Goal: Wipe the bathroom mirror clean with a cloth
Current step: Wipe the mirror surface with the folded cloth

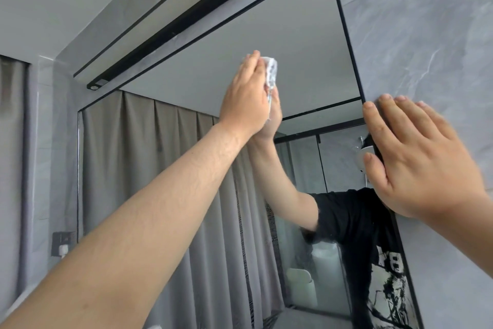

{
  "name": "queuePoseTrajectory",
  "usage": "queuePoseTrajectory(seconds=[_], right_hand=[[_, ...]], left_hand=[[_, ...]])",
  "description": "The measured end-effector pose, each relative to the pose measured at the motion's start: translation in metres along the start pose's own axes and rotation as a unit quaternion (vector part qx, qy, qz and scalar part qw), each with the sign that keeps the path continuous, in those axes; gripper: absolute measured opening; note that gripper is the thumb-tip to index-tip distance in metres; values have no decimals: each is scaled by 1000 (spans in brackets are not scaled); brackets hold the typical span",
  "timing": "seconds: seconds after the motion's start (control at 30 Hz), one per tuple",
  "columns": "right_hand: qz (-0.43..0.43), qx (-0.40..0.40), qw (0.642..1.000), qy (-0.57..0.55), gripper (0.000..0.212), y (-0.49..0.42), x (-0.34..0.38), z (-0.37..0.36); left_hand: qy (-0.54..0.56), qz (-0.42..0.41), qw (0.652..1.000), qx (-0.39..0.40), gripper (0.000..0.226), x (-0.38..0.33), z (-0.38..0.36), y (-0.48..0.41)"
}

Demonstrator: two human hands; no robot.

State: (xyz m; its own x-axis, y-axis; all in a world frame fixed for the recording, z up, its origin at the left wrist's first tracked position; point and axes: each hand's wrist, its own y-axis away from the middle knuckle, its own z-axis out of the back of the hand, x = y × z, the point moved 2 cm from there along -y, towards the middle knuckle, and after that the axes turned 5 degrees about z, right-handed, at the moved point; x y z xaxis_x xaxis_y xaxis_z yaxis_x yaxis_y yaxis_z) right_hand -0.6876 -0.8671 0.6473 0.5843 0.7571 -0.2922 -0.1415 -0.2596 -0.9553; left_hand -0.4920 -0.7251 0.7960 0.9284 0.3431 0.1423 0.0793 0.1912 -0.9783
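Two hands work at the mirror (293,62). The left hand (246,91), fingers straight and together, presses the crumpled white cloth (271,68) against the mirror's upper glass, likely for scrubbing pressure. The right hand (418,160) lies flat, fingers spread, across the mirror's right frame edge (346,35), apparently bracing the high reach.

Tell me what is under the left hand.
A white cloth lies between the left hand and the mirror. Only its right edge shows; the hand covers the rest.

L grip (246,91), R grip (416,160) flat, raised
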Motion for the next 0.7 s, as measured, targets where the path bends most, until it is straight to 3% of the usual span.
queuePoseTrajectory(seconds=[0.23, 0.37, 0.47, 0.57, 0.7], right_hand=[[0, 6, 1000, -2, 67, 1, 0, 0], [3, 4, 1000, -3, 66, 1, 0, 1], [7, 0, 1000, -6, 66, 0, 1, 2], [4, 8, 1000, -9, 67, 0, 1, 1], [2, 11, 1000, -10, 68, 0, 1, 3]], left_hand=[[46, -145, 987, 52, 57, -52, -26, 98], [38, -323, 943, 69, 67, -66, -44, 176], [46, -384, 918, 85, 62, -70, -43, 188], [40, -354, 932, 61, 65, -57, -41, 166], [42, -159, 986, 9, 47, -14, -32, 132]])
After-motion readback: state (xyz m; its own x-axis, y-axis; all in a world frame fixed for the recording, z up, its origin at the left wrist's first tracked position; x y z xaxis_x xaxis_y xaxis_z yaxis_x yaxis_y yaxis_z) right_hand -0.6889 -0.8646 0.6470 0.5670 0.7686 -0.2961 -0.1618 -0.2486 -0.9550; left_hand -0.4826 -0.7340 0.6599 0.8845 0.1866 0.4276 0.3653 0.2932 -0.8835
